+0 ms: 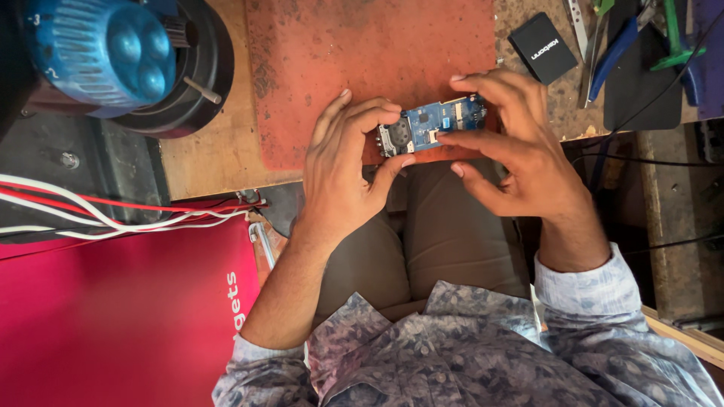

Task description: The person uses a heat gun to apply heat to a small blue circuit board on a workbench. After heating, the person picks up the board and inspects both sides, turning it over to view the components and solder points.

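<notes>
Two hands share the load: your left hand point(343, 162) and right hand point(513, 143) each pinch an end of the blue circuit board point(431, 125), keeping it level and face-up above the table's point(219, 158) near edge, over the red mat point(362, 60).

Single view, worn on the head, looking steeply down over the chest and lap toward the workbench point(211, 162) edge. Close in: left hand point(343, 169) and right hand point(513, 143) near frame centre, blue circuit board point(436, 124) between them, just toward 12 o'clock. Lap and patterned shirt point(467, 354) at 6 o'clock; bench at 12 o'clock.
</notes>
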Action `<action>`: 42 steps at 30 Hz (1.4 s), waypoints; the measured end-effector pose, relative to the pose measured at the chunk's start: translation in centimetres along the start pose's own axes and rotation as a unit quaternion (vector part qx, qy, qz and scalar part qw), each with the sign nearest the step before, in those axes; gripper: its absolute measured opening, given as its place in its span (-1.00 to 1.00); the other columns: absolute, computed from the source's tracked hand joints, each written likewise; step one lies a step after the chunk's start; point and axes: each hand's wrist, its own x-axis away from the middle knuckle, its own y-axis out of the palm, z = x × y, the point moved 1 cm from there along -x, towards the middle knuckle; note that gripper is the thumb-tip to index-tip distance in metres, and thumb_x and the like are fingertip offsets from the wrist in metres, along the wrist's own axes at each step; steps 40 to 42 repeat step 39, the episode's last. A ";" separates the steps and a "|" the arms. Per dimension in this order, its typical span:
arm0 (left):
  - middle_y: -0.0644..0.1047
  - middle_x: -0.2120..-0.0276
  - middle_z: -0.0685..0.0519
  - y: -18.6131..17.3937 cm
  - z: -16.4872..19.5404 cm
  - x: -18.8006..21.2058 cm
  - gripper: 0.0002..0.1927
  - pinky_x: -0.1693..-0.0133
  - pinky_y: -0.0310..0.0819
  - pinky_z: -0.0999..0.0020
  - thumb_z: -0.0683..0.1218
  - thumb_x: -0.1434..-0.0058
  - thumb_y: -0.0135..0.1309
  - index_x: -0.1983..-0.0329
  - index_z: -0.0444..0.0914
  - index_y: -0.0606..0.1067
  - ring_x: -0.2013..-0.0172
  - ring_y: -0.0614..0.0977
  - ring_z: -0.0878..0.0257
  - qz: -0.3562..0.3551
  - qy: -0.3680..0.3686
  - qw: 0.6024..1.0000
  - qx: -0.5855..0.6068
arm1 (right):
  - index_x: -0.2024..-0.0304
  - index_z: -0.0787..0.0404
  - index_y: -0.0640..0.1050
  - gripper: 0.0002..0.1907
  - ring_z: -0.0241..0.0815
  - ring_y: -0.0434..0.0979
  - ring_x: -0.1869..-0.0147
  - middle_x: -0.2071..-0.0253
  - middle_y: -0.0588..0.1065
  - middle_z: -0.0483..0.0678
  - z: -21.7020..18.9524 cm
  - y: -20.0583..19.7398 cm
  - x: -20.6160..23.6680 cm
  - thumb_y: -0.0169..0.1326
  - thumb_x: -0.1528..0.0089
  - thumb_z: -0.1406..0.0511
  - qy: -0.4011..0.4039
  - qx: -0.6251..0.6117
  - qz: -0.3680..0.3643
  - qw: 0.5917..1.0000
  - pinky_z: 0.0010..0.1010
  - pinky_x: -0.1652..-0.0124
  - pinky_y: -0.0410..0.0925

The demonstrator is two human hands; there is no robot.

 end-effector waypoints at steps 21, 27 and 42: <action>0.57 -0.10 -0.03 0.1 -0.1 0.0 -0.49 -0.46 0.23 -0.08 -0.13 -0.25 0.36 -0.15 -0.23 0.35 -0.19 0.61 0.03 0.004 0.001 1.000 0.006 | -0.06 0.24 0.66 -0.58 0.21 0.12 -0.53 -0.44 0.27 0.13 -0.1 -0.5 -0.3 0.30 -0.13 0.31 -0.029 -0.011 -0.039 0.999 0.02 -0.41 0.14; 0.57 -0.10 -0.03 0.1 0.0 0.0 -0.50 -0.46 0.23 -0.09 -0.13 -0.26 0.35 -0.14 -0.23 0.34 -0.18 0.61 0.03 0.005 0.000 1.000 0.006 | -0.04 0.23 0.68 -0.58 0.21 0.13 -0.51 -0.42 0.29 0.11 -0.3 -0.6 -0.3 0.30 -0.11 0.33 -0.035 0.001 -0.037 0.999 0.03 -0.40 0.13; 0.57 -0.11 -0.03 0.2 -0.2 0.2 -0.50 -0.47 0.23 -0.09 -0.12 -0.26 0.36 -0.15 -0.21 0.34 -0.19 0.62 0.05 0.005 -0.008 1.000 0.008 | -0.04 0.22 0.68 -0.60 0.19 0.12 -0.53 -0.44 0.28 0.09 0.1 -0.4 -0.2 0.29 -0.12 0.34 -0.035 -0.009 -0.029 0.999 0.00 -0.39 0.14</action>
